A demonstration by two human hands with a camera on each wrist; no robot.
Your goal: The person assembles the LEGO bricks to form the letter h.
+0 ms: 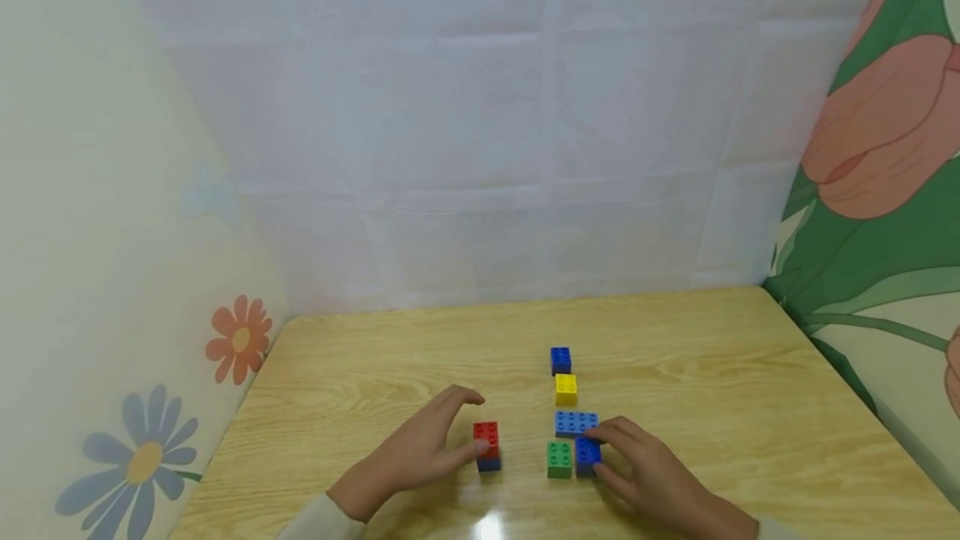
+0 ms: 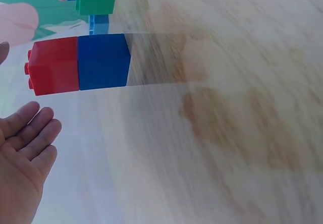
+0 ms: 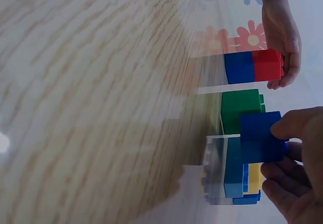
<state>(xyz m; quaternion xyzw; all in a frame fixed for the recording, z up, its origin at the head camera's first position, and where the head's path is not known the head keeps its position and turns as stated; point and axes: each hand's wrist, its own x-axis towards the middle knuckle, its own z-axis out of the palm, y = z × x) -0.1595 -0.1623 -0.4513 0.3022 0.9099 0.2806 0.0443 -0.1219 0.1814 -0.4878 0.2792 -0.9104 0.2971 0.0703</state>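
Note:
A red brick [image 1: 486, 432] sits on top of a blue brick [image 1: 489, 465], forming an upright two-brick stack on the table. My left hand [image 1: 420, 447] is around the left side of this stack, fingers and thumb apart; in the left wrist view the fingers [image 2: 35, 133] do not touch it. My right hand [image 1: 652, 473] pinches a dark blue brick [image 3: 260, 137] between thumb and fingers. The right wrist view shows that brick raised slightly above the table, beside a green brick [image 1: 558, 460]. Behind these two lies a longer light blue brick [image 1: 576, 422].
Farther back on the wooden table [image 1: 390, 357] stand a yellow brick [image 1: 566, 390] and another dark blue brick [image 1: 560, 360], roughly in line. A white cloth [image 1: 450, 123] hangs at the table's far edge. Painted walls flank both sides.

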